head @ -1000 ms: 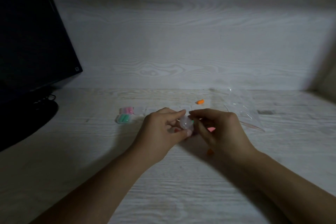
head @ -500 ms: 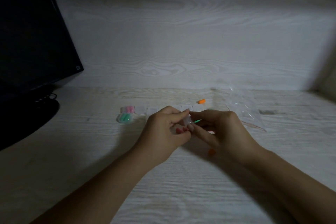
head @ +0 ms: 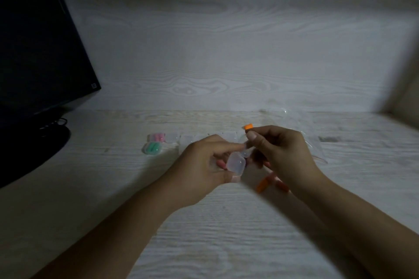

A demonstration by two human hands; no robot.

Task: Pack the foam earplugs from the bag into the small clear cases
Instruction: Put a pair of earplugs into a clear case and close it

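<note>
My left hand (head: pixel 201 165) holds a small clear case (head: pixel 236 164) between thumb and fingers, low over the table. A pink piece (head: pixel 221 164), seemingly an earplug, shows in that hand behind the case. My right hand (head: pixel 281 154) hovers just right of the case with thumb and forefinger pinched together above it; I see nothing between them. Loose orange earplugs (head: pixel 263 184) lie under my right wrist, and another orange earplug (head: pixel 248 126) lies farther back. The clear bag (head: pixel 310 136) lies flat behind my right hand.
A case of pink earplugs (head: pixel 156 137) and a case of green earplugs (head: pixel 153 148) sit to the left. A row of empty clear cases (head: pixel 188 139) runs right from them. A dark monitor (head: pixel 34 52) with its base stands at the far left. A wooden wall closes the back.
My right hand has lifted up and to the right, away from the case. The case in my left hand now faces me more plainly, and the orange earplugs under my wrist have come into sight.
</note>
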